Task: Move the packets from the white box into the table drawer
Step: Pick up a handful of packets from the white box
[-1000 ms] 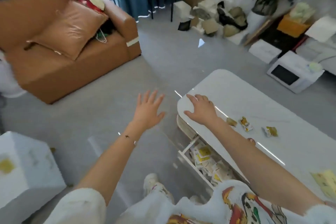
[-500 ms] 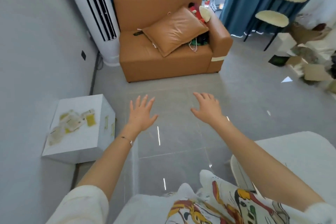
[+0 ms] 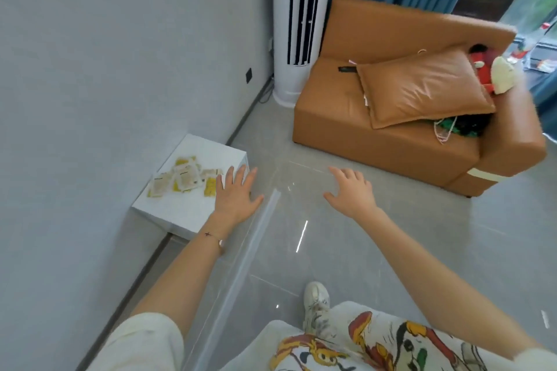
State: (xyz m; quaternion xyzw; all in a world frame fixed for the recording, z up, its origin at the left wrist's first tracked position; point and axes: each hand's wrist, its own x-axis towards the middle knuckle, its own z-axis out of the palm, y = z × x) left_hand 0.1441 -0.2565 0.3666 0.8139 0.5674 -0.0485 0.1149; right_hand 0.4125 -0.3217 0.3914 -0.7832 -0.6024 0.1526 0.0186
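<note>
I see two hands: one left hand point(image 3: 236, 193) and one right hand point(image 3: 351, 190). There is one white box point(image 3: 187, 211). On top of it lie the packets point(image 3: 187, 179). I count about six, but they lie partly on each other, so I cannot be sure. Two or three look yellow and the others look pale. There is one brown sofa point(image 3: 391, 144). On it I count one brown cushion point(image 3: 422, 84) and one red soft toy point(image 3: 482, 59). There is one tall white air conditioner point(image 3: 297, 24). I also see one white shoe point(image 3: 316, 301) and one thin bracelet point(image 3: 215, 238).
</note>
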